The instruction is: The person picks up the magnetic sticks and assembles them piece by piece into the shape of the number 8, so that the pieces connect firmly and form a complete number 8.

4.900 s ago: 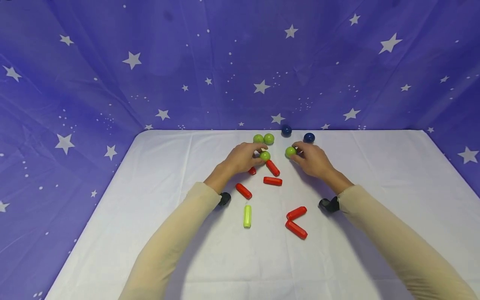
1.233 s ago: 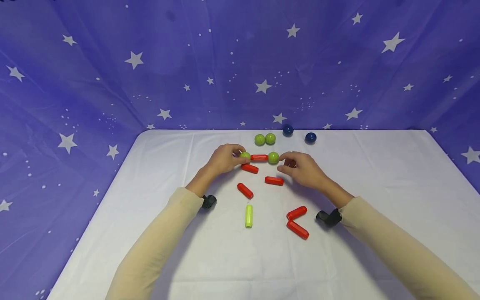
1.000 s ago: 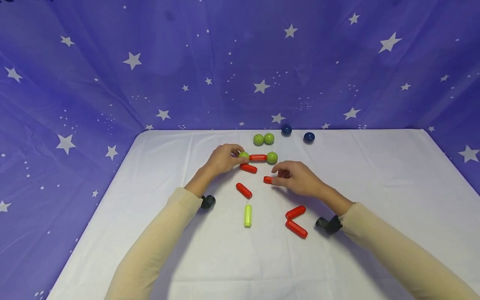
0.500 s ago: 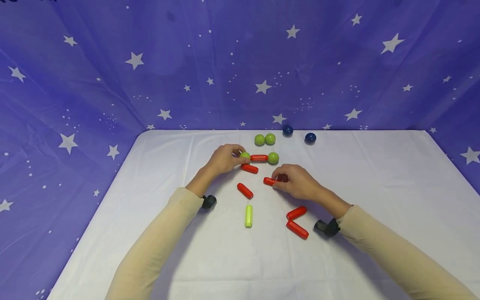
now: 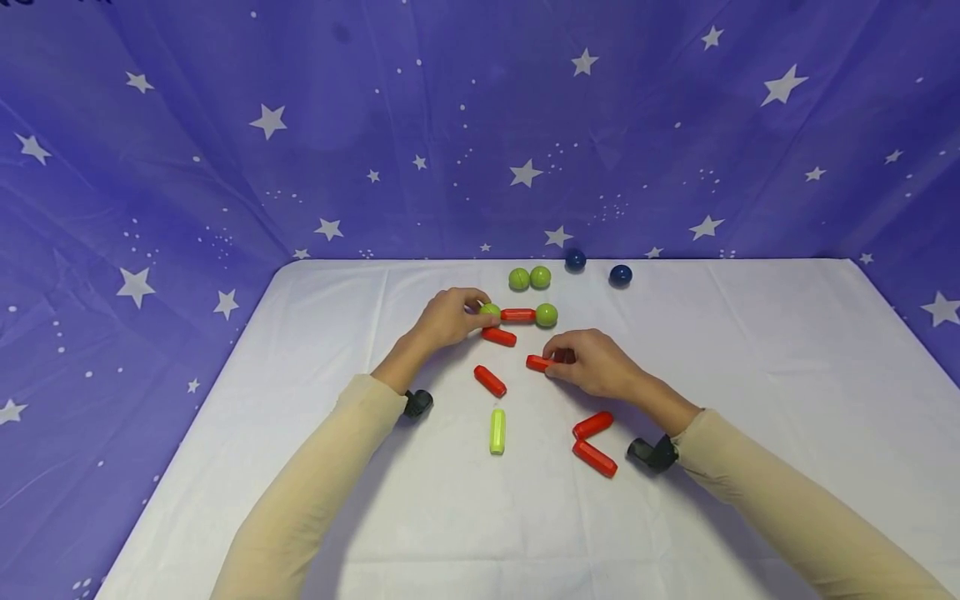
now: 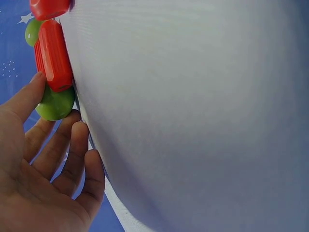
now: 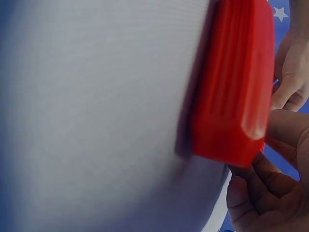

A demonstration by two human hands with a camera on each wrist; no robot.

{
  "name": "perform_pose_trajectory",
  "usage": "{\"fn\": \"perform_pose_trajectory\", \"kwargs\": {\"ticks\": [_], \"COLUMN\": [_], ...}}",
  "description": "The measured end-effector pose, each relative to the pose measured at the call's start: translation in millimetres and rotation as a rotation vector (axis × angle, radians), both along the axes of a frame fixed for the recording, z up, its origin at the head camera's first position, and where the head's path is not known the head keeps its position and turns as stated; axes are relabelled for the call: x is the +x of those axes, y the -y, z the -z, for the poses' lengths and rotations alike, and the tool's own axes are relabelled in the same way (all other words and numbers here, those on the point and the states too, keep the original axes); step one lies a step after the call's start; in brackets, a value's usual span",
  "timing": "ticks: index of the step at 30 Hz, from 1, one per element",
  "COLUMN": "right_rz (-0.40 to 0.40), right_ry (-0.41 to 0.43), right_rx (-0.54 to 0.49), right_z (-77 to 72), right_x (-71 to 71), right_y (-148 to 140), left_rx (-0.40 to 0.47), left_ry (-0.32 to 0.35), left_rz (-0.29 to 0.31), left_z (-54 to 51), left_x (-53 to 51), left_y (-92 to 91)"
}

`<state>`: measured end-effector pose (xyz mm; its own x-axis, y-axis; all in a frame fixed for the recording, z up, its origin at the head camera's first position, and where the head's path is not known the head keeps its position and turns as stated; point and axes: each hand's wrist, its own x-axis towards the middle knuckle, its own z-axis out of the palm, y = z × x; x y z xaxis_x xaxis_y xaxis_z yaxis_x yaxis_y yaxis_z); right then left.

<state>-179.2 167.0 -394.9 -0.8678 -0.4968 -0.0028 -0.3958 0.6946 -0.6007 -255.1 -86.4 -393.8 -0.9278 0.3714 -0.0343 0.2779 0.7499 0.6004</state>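
In the head view, my left hand (image 5: 448, 318) holds a green ball (image 5: 490, 310) between thumb and fingers. A red stick (image 5: 518, 315) runs from that ball to a second green ball (image 5: 547, 314), ends touching both. Lower right, my right hand (image 5: 596, 364) pinches the right end of another red stick (image 5: 537, 363), which lies at table level. The left wrist view shows the green ball (image 6: 56, 104) by my left thumb, partly behind a red stick (image 6: 57, 58). A large red stick (image 7: 231, 87) in the right wrist view stands before my right hand (image 7: 277, 179).
Two green balls (image 5: 541, 277) and two dark blue balls (image 5: 620, 276) sit near the back edge. Loose red sticks lie below the left hand (image 5: 498, 337), mid-table (image 5: 491, 381) and at front right (image 5: 595, 458). A yellow-green stick (image 5: 497, 432) lies on the white cloth (image 5: 450, 517).
Earlier each hand held a green ball, apart; now a red stick lies between those balls. My right hand has left its ball, moved toward me and taken hold of another red stick.
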Motion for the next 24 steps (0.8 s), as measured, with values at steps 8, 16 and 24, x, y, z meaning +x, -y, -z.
{"fn": "perform_pose_trajectory", "kwargs": {"ticks": [8, 16, 24], "right_rz": [-0.01, -0.065, -0.003], "right_ry": [0.02, 0.062, 0.043], "right_rx": [0.007, 0.033, -0.019], "right_z": [0.8, 0.4, 1.8], "right_x": [-0.8, -1.4, 1.3], "right_y": [1.2, 3.6, 3.3], "left_rx": [-0.003, 0.005, 0.003], "left_ry": [-0.006, -0.016, -0.008], "left_rz": [-0.003, -0.002, -0.002], "left_z": [0.4, 1.7, 1.2], "left_x": [-0.4, -0.1, 0.1], "left_y": [0.5, 0.1, 0.1]}}
